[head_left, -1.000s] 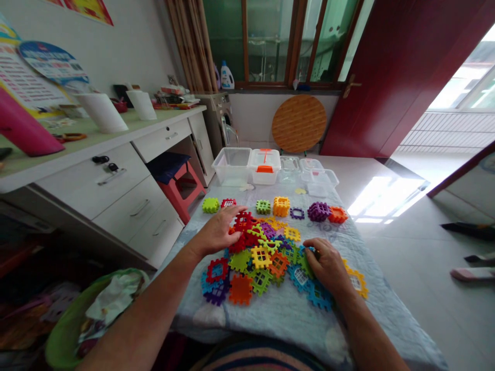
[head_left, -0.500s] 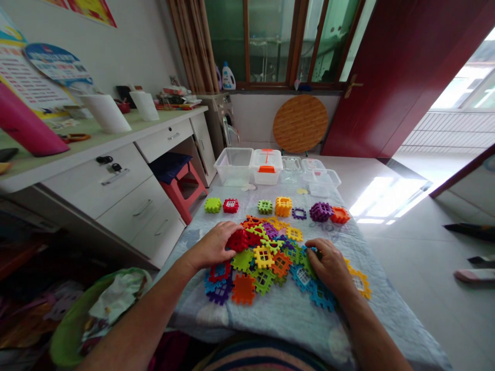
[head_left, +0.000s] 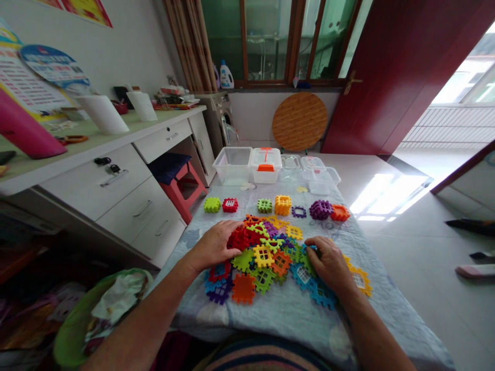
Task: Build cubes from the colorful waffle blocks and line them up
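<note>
A heap of interlocking plastic waffle blocks in many colours lies on a pale blue quilted cover. My left hand curls over a red cluster of blocks at the heap's left side. My right hand rests on the heap's right side, fingertips around a blue block. Beyond the heap stands a row of separate blocks, including a green one, a red one, an orange-yellow cube and a purple ball. Lower pieces are partly hidden.
Clear plastic boxes and a white box with an orange handle stand at the far end of the covered table. White drawers run along the left, with a red stool beside them and a green basket at lower left.
My left hand has drawn back toward me from the row of blocks, with the red cluster now nearer me. My right hand has stayed on the heap's right side.
</note>
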Tool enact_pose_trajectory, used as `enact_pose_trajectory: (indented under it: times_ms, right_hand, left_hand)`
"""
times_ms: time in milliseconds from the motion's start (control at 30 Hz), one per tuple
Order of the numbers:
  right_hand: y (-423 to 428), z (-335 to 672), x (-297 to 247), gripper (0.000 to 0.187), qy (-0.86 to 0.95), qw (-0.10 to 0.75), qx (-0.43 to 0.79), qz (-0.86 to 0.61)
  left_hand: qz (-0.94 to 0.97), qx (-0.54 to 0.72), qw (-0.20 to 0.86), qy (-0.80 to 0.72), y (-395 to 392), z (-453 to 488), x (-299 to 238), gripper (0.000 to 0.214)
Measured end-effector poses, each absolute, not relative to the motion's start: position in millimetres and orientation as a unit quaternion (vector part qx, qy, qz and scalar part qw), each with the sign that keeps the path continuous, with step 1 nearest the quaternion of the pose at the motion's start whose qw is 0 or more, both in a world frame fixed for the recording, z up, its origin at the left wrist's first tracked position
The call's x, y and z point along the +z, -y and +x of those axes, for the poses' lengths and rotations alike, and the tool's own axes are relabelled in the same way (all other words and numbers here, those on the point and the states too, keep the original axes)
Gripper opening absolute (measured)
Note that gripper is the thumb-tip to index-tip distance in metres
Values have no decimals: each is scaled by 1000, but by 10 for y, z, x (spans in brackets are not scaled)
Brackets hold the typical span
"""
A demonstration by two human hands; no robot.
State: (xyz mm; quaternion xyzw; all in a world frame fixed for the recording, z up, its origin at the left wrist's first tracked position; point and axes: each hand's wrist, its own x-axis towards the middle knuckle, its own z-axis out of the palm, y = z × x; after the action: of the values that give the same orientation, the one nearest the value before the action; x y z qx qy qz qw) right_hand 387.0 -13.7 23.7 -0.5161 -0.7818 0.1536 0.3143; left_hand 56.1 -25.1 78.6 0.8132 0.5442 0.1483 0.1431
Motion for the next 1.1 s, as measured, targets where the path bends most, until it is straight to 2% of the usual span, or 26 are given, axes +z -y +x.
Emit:
enact_pose_trajectory:
  times_ms: [333,767,1100]
  right_hand:
    - [135,3868,236,18,785,311,151,-513]
    - [142,3866,253,18,782,314,149,-518]
    - [141,3873,247,18,782,315,150,-516]
  left_hand:
    - [819,84,131,-553,363,433,731,63]
    - [839,131,36,-527,431,437,732,77]
    - [838,145,71,-521,347,593,679,65]
